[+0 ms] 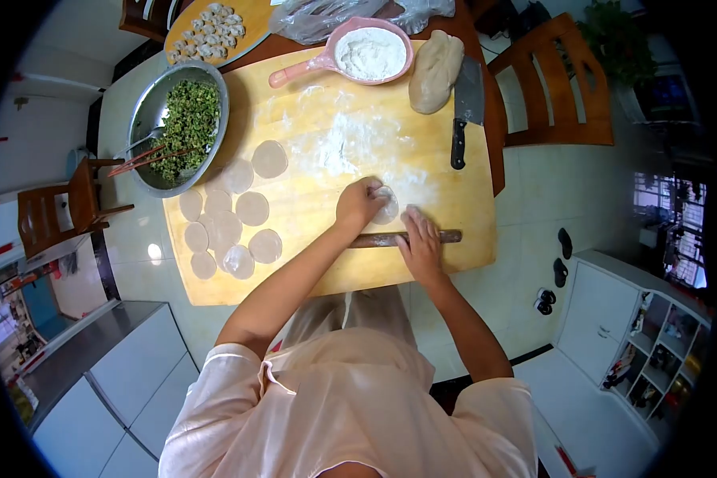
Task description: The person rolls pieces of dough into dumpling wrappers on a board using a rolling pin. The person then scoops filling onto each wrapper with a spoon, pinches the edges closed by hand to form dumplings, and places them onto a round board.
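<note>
My left hand (360,205) pinches the left edge of a small dough round (386,205) lying on the floured wooden board (319,275). Below and to the right, my right hand (422,241) rests on a dark rolling pin (374,240), its fingers bent over the pin and its fingertips just past it. The pin lies crosswise near the board's front edge. Several thin dough wrappers (252,209) are spread on the left part of the board, some overlapping. Loose flour (338,143) is scattered behind my hands.
A metal bowl (139,119) of chopped green filling, with a spoon and chopsticks, stands at the left. Behind are a pink pan (323,60) of flour, a dough lump (436,72), a cleaver (468,92) and a tray (252,24) of dumplings. A chair (554,88) stands at the right.
</note>
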{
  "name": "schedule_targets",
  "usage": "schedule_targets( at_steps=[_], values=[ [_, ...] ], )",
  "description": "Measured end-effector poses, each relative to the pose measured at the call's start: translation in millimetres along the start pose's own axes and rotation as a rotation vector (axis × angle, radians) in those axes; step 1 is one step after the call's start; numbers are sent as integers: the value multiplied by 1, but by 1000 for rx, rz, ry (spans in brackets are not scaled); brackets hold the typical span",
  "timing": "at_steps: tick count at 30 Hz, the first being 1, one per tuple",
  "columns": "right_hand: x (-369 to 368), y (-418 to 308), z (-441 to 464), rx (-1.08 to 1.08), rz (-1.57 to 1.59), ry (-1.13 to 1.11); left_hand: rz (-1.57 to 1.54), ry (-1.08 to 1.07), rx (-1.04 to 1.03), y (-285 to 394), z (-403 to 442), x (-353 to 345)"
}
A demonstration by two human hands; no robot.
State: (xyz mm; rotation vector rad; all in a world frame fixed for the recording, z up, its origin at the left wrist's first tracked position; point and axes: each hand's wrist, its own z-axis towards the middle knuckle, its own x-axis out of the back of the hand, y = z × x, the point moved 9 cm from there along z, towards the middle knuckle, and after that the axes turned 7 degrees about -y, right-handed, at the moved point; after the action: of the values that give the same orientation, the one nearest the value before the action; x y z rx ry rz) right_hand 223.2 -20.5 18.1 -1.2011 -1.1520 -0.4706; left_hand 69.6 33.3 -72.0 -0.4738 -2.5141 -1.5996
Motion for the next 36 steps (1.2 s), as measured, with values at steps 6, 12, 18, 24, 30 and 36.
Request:
schedule_targets(
  at_steps=[6, 12, 18, 24, 30, 36],
  values=[
    [10, 8, 69, -173, -211, 125, 453, -51, -84, 59, -1, 3],
    [4, 3, 28, -206, -174, 126, 59, 65, 9, 32, -2, 20],
    [-2, -13, -16, -167, -242, 45, -412, -22, 107, -17, -25, 7],
    [13, 8, 97, -197, -250, 179, 454, -44, -28, 48, -9, 12],
    [3, -6, 37, -178, -225, 150, 320, 47, -66, 36, -7, 20],
    [-3, -9, 37, -160, -297, 120, -6, -114, -23, -12, -4, 12]
  ],
)
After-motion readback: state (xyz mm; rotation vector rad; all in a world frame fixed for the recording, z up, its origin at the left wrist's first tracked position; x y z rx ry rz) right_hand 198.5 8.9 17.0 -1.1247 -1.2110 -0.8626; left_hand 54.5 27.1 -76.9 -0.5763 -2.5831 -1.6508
